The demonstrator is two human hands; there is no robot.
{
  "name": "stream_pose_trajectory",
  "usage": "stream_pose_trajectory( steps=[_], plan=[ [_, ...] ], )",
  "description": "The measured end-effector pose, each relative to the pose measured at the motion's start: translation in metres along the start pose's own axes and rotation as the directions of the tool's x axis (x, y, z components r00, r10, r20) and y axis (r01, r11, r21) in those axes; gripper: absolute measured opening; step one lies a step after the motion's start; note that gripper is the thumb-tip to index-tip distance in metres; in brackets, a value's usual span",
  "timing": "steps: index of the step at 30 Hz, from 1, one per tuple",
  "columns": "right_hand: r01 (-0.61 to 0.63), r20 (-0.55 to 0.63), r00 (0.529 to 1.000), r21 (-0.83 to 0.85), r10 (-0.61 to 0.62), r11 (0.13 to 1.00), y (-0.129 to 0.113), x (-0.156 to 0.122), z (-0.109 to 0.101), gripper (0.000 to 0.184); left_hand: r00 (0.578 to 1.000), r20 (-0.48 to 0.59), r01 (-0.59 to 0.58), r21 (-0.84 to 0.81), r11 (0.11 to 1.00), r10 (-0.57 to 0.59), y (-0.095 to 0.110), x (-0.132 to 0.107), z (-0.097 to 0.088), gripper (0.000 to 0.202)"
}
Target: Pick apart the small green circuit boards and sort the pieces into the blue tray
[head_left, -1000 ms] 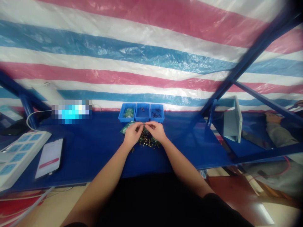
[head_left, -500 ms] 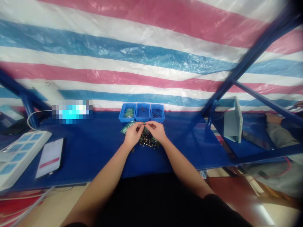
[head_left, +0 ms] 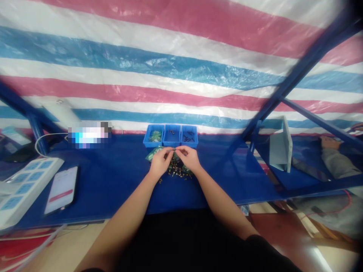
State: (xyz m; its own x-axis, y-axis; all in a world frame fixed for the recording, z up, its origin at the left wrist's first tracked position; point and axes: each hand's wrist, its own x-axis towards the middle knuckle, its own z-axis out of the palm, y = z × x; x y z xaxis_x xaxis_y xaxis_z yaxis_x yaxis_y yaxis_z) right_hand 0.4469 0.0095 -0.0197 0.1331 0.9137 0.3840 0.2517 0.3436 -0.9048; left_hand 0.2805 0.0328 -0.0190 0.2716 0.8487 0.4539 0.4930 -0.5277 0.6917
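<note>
My left hand and my right hand meet above a heap of small green boards and brass-coloured parts on the blue table. Both hands pinch a small part between their fingertips; it is too small to name. Just behind the hands stand three blue bins side by side. The left bin holds green pieces, the middle and right bins hold small dark parts.
A phone lies at the left, beside a white power strip with a cable. A grey upright panel stands at the right past a blue frame post. Another person's arm rests at the far right.
My hands stay pinched together over the heap; only the view has shifted slightly.
</note>
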Motion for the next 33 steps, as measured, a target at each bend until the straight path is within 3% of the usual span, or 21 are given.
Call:
stream_pose_trajectory(
  steps=[33],
  plan=[
    [0.005, 0.01, 1.0, -0.027, -0.005, 1.0, 0.0015, -0.0012, 0.0014, 0.025, 0.999, 0.043, 0.01, 0.037, 0.999, -0.011, -0.0011, 0.0005, -0.0007, 0.026]
  ],
)
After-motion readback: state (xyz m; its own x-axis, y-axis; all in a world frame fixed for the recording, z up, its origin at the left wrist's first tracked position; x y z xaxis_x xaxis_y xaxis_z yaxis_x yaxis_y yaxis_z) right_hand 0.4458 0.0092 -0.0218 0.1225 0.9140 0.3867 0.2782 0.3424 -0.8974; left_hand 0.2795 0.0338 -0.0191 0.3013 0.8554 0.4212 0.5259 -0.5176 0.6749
